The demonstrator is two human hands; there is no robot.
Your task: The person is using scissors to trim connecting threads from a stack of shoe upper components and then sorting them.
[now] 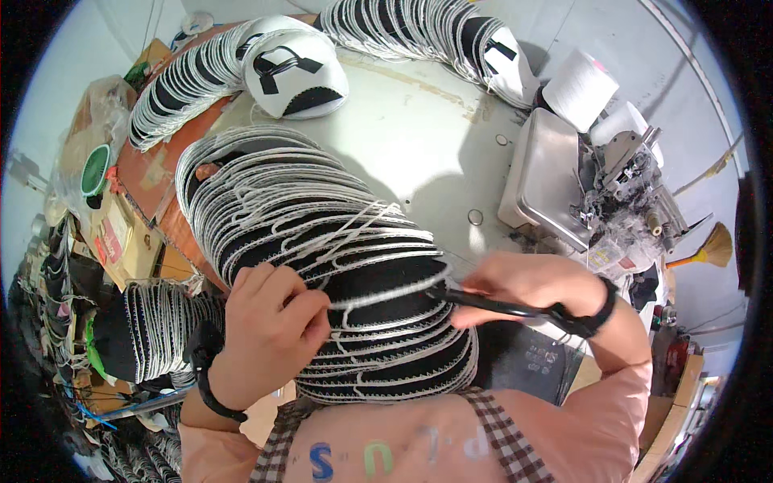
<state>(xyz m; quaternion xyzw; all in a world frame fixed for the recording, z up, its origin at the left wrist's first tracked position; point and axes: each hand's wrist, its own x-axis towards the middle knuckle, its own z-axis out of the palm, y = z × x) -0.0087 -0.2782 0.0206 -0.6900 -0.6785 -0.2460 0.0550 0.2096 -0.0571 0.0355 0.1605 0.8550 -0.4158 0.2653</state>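
A long row of nested black fabric pieces [386,278] with white stitched edges lies in front of me, curving from the far left towards my body. My left hand [278,322] is closed at the left edge of this row, its curled fingers on one black piece. From the right, my right hand [515,282] is closed around black-handled scissors [507,303]. Their front end meets the right edge of the same piece, but the blades are hard to make out. Loose white threads [354,229] lie across the row beyond my hands.
More nested rows [189,76] curve along the far side of the white table [403,105], one ending in a white cap-shaped piece [294,72]. At right stand a sewing machine [624,185], a metal tray [547,169] and a white thread cone [581,88]. Another bundle [161,330] hangs left.
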